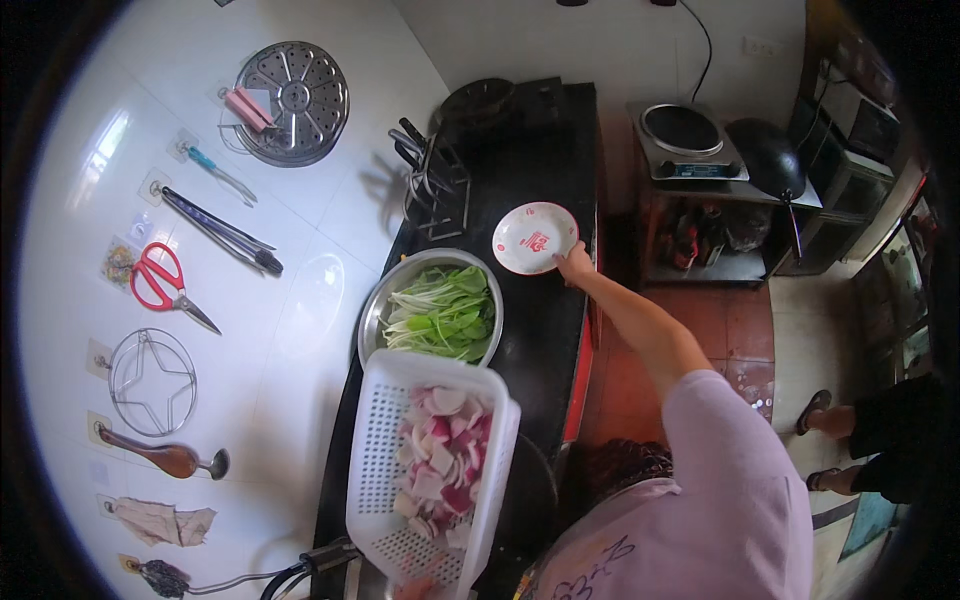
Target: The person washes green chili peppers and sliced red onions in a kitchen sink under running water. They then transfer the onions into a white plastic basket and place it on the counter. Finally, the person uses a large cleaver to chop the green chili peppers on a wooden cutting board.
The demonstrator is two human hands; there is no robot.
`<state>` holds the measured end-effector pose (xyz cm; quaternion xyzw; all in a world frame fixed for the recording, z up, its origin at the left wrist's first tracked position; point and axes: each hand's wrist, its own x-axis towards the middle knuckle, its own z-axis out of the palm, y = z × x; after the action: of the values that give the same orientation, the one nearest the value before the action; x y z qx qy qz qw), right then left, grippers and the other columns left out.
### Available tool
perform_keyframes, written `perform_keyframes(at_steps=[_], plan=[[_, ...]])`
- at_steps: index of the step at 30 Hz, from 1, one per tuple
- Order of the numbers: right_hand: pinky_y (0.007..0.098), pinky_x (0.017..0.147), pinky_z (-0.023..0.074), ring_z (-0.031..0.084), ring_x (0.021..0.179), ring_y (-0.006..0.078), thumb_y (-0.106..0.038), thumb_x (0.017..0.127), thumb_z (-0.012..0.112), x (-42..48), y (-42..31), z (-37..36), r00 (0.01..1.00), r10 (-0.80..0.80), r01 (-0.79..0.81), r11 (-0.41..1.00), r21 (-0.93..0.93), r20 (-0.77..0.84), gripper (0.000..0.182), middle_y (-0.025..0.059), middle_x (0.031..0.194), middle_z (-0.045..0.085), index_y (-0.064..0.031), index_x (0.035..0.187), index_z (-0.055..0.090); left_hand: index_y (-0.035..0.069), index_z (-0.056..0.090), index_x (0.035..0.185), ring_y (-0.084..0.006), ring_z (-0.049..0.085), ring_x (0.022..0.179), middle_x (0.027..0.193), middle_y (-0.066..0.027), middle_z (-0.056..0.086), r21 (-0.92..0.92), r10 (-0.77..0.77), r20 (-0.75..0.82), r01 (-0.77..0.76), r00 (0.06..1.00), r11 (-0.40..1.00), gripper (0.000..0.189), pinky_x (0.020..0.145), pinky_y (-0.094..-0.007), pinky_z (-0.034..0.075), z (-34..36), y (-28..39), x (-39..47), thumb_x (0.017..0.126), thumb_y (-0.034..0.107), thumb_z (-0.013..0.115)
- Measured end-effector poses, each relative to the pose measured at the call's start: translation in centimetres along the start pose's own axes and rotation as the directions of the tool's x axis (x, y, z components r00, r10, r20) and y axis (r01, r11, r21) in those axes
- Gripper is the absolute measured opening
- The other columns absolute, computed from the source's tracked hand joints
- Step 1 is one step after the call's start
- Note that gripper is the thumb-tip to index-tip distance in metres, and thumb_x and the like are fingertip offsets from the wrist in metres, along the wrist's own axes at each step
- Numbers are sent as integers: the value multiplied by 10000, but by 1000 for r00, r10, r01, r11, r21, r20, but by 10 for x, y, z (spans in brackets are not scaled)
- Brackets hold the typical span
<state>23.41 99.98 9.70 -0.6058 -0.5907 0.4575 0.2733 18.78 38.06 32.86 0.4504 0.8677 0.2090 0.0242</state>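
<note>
Near the counter's edge, my right hand [574, 264] grips the rim of a white plate [534, 232] with a red edge and red printed writing. At the bottom of the picture, part of my left hand [415, 588] shows at the end of a white perforated plastic basket [375, 442], holding it. Inside the basket lie cut pieces of red onion [442, 457]. The basket overlaps the rim of a stainless steel bowl [369, 319], which holds leafy greens [450, 307]. Beneath the basket, a dark round pan [534, 487] is partly hidden.
A wire knife rack [442, 191] stands on the black counter [529, 135]. On the tiled wall hang red-handled scissors [180, 300], tongs [221, 229] and a steamer plate [296, 97]. Across the floor are an induction cooker [682, 142], a wok [769, 161] and another person's legs [836, 420].
</note>
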Motion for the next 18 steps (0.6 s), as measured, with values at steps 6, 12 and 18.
perform_keyframes(at_steps=[6, 12, 18], plan=[[370, 744, 508, 602, 880, 219, -394, 874, 568, -173, 6, -79, 774, -316, 18, 878, 479, 549, 551, 135, 1005, 583, -31, 1257, 410, -39, 533, 1080, -323, 573, 942, 1023, -184, 586, -793, -356, 131, 313, 925, 522, 315, 824, -398, 476, 49, 42, 73, 790, 86, 536], [561, 915, 418, 366, 1278, 321, -444, 860, 589, -291, -53, -164, 615, -221, -292, 828, 479, 757, 745, 159, 1404, 341, -116, 1417, 219, 6, 473, 1157, -148, 543, 890, 1078, -67, 545, -950, -357, 309, 268, 881, -161, 393, 719, -276, 464, 156, 117, 136, 789, 51, 605], [310, 622, 468, 576, 737, 177, -44, 744, 562, -200, -24, -151, 942, -173, -3, 852, 524, 287, 247, 53, 846, 608, 12, 982, 600, 108, 277, 1362, -147, 551, 951, 1181, -52, 490, -883, 86, 443, 451, 892, -129, 528, 716, -305, 531, 203, 160, 177, 933, 265, 542]])
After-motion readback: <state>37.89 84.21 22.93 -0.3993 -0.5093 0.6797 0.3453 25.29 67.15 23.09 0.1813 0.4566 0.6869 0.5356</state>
